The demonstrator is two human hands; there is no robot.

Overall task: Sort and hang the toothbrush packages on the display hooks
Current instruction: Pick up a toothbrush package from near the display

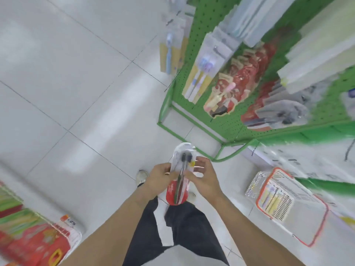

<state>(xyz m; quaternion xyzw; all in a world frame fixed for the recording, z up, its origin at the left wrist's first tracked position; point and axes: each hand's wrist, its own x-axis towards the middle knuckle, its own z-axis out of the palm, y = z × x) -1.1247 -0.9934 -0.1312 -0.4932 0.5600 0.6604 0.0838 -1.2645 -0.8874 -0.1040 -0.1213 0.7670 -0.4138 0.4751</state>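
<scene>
Currently both hands on one toothbrush package [179,177], held out front above the floor [76,83], clear blister end away from the body, red card end toward it. Left hand [158,179] grips its left edge, fingers curled; right hand [204,176] pinches the right edge. Green pegboard rack [226,127] with hung packages up right. Orange-rimmed basket [292,206] on the floor by the rack's base.

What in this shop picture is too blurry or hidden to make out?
- Head view: print on the red toothbrush package is smeared by blur; the left hand and right hand cover its middle.
- Hooks on the green rack: hidden behind hanging packs.
- Basket contents: blurred.
- Shelf goods, lower left: cut off by the edge.
</scene>
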